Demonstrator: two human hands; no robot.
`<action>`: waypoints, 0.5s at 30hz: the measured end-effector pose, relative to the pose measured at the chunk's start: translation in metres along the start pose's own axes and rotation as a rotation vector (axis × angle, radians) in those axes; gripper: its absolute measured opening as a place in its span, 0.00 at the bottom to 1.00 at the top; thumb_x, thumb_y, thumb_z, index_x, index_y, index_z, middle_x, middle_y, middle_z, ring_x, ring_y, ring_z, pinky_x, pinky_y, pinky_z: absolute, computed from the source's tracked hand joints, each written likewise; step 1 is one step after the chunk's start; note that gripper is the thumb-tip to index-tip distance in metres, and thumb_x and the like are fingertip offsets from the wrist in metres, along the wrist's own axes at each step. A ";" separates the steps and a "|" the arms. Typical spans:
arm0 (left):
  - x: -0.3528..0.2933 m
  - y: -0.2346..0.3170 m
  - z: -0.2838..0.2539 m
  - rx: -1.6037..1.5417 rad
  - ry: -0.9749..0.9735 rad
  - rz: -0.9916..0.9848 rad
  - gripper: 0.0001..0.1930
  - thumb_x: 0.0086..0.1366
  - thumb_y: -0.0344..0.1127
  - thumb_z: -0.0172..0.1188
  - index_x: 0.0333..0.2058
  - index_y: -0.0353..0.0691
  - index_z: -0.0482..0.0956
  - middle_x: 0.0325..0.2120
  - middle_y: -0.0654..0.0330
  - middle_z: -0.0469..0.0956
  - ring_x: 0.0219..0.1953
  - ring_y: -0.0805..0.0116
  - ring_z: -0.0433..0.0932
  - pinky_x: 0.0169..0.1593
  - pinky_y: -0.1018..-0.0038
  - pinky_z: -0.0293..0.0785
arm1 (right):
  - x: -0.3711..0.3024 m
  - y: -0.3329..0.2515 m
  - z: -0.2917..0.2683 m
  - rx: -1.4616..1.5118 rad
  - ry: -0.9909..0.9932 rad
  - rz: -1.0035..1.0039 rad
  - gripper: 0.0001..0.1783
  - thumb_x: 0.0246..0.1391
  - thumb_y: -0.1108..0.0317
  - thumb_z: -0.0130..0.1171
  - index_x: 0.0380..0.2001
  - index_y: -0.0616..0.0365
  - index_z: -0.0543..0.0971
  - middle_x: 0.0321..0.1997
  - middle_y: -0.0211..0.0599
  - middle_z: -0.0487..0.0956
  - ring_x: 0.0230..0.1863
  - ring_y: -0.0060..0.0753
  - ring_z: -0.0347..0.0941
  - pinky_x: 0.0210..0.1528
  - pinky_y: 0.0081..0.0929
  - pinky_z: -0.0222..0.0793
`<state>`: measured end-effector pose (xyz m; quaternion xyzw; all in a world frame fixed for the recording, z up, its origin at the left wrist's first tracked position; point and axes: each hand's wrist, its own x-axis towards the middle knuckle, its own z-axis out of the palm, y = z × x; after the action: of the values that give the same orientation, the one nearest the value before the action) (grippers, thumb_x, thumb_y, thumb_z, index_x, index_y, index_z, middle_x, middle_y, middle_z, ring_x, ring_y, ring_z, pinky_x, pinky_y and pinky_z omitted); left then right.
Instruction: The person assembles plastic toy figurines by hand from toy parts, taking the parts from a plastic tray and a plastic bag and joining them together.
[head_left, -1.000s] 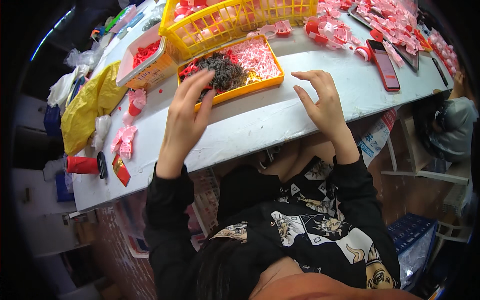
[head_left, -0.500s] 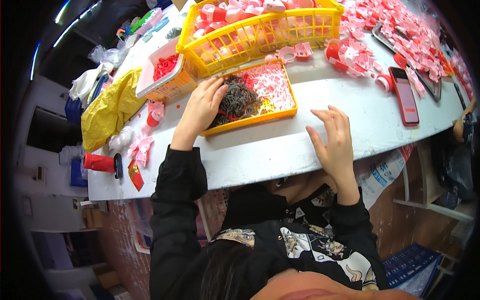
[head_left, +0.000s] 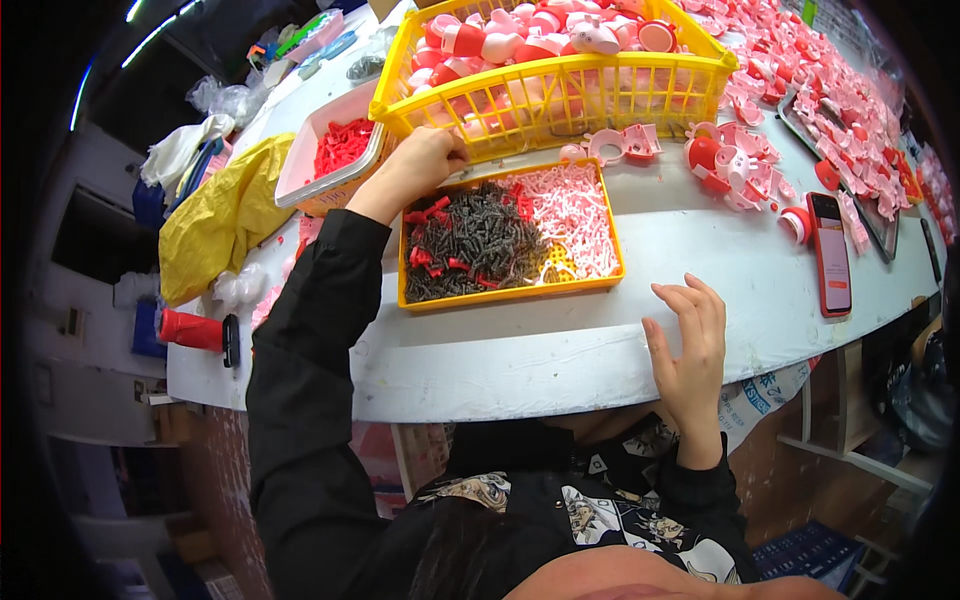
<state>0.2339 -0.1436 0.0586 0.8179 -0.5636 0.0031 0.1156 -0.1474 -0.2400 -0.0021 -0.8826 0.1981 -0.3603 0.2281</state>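
My left hand (head_left: 425, 163) is over the far left corner of a shallow yellow tray (head_left: 520, 293), close to the big yellow basket. Its fingers are curled inward, and whatever they may hold is hidden. Inside the tray lie dark grey screw-like pieces (head_left: 470, 235) mixed with small red pieces (head_left: 430, 212) on the left. Small pale pink pieces (head_left: 575, 205) fill the right side, and a bit of the tray's perforated bottom shows near the front. Apart from the tray, my right hand (head_left: 692, 345) hovers at the table's front edge, fingers apart and holding nothing.
Behind the tray stands a yellow basket (head_left: 560, 85) of pink and red round parts. A white tub (head_left: 300, 165) of red pieces is at left, beside a yellow bag (head_left: 215, 230). At right are a red-cased phone (head_left: 830, 255) and heaped pink parts (head_left: 800, 80).
My left hand has gone from the tray's left side to its far left corner, and its fingers have curled. The view has shifted. My right hand stays near the front edge.
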 end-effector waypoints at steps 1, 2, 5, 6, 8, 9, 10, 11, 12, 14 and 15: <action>0.005 0.001 0.002 0.002 -0.086 0.031 0.09 0.55 0.30 0.62 0.35 0.33 0.82 0.30 0.48 0.82 0.34 0.54 0.82 0.42 0.66 0.76 | 0.000 0.000 0.000 0.004 -0.008 0.013 0.19 0.49 0.71 0.63 0.47 0.58 0.76 0.48 0.42 0.75 0.58 0.53 0.64 0.57 0.44 0.63; 0.009 0.001 0.003 0.005 -0.172 0.061 0.09 0.55 0.30 0.63 0.35 0.33 0.82 0.30 0.48 0.82 0.34 0.54 0.82 0.42 0.66 0.76 | 0.000 0.000 0.000 0.004 -0.008 0.015 0.19 0.49 0.71 0.63 0.47 0.58 0.76 0.48 0.42 0.75 0.58 0.53 0.64 0.57 0.44 0.63; 0.010 -0.006 0.013 0.103 -0.190 0.133 0.10 0.56 0.32 0.61 0.36 0.34 0.82 0.33 0.49 0.81 0.37 0.53 0.81 0.44 0.64 0.75 | 0.001 0.000 -0.001 0.006 -0.024 0.035 0.20 0.49 0.72 0.63 0.47 0.58 0.76 0.48 0.42 0.75 0.58 0.53 0.65 0.57 0.44 0.63; 0.009 -0.010 0.016 0.140 -0.178 0.174 0.10 0.57 0.32 0.60 0.36 0.35 0.82 0.34 0.50 0.81 0.38 0.53 0.80 0.45 0.64 0.75 | 0.002 -0.001 -0.001 0.007 -0.034 0.042 0.20 0.48 0.72 0.64 0.47 0.58 0.76 0.47 0.42 0.75 0.58 0.53 0.65 0.57 0.44 0.63; 0.010 -0.007 0.014 0.154 -0.220 0.134 0.10 0.57 0.33 0.59 0.37 0.35 0.81 0.35 0.50 0.81 0.40 0.54 0.79 0.46 0.63 0.74 | 0.003 0.000 -0.001 0.008 -0.053 0.048 0.20 0.48 0.72 0.64 0.47 0.58 0.76 0.47 0.42 0.74 0.58 0.53 0.65 0.57 0.44 0.63; 0.010 -0.009 0.015 0.118 -0.217 0.141 0.10 0.57 0.32 0.59 0.37 0.35 0.81 0.35 0.50 0.81 0.40 0.54 0.79 0.46 0.64 0.74 | 0.002 0.000 0.000 0.008 -0.068 0.056 0.20 0.47 0.72 0.64 0.47 0.58 0.76 0.47 0.42 0.74 0.58 0.53 0.65 0.57 0.44 0.63; 0.010 -0.011 0.015 0.085 -0.213 0.146 0.10 0.58 0.32 0.59 0.37 0.34 0.81 0.35 0.50 0.81 0.39 0.53 0.79 0.46 0.64 0.74 | 0.003 0.000 0.000 0.010 -0.082 0.062 0.21 0.47 0.72 0.64 0.47 0.58 0.76 0.47 0.42 0.74 0.58 0.53 0.65 0.56 0.44 0.63; 0.009 -0.012 0.015 0.081 -0.213 0.141 0.10 0.58 0.32 0.59 0.37 0.34 0.81 0.35 0.50 0.81 0.39 0.53 0.79 0.46 0.64 0.74 | 0.004 0.000 0.001 0.010 -0.088 0.060 0.21 0.47 0.72 0.64 0.47 0.58 0.76 0.47 0.42 0.74 0.58 0.53 0.65 0.56 0.44 0.63; 0.007 -0.015 0.016 0.044 -0.178 0.161 0.10 0.58 0.32 0.59 0.37 0.34 0.81 0.35 0.50 0.81 0.39 0.54 0.79 0.45 0.64 0.74 | 0.004 0.000 0.001 0.016 -0.098 0.069 0.21 0.47 0.72 0.64 0.47 0.58 0.76 0.47 0.42 0.74 0.57 0.53 0.65 0.56 0.44 0.63; 0.004 -0.014 0.017 -0.005 -0.149 0.182 0.10 0.58 0.32 0.59 0.37 0.33 0.81 0.34 0.49 0.81 0.38 0.54 0.80 0.44 0.64 0.74 | 0.004 -0.001 0.002 0.014 -0.118 0.087 0.21 0.47 0.72 0.64 0.47 0.58 0.76 0.47 0.42 0.74 0.57 0.53 0.65 0.56 0.44 0.63; 0.003 -0.014 0.015 -0.049 -0.166 0.137 0.10 0.57 0.32 0.59 0.36 0.33 0.81 0.33 0.49 0.81 0.36 0.54 0.80 0.43 0.65 0.75 | 0.005 -0.001 0.002 0.008 -0.119 0.088 0.21 0.47 0.72 0.64 0.47 0.58 0.76 0.46 0.42 0.74 0.57 0.53 0.65 0.56 0.44 0.63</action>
<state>0.2460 -0.1443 0.0422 0.7717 -0.6259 -0.0706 0.0880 -0.1424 -0.2411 -0.0001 -0.8919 0.2214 -0.2977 0.2587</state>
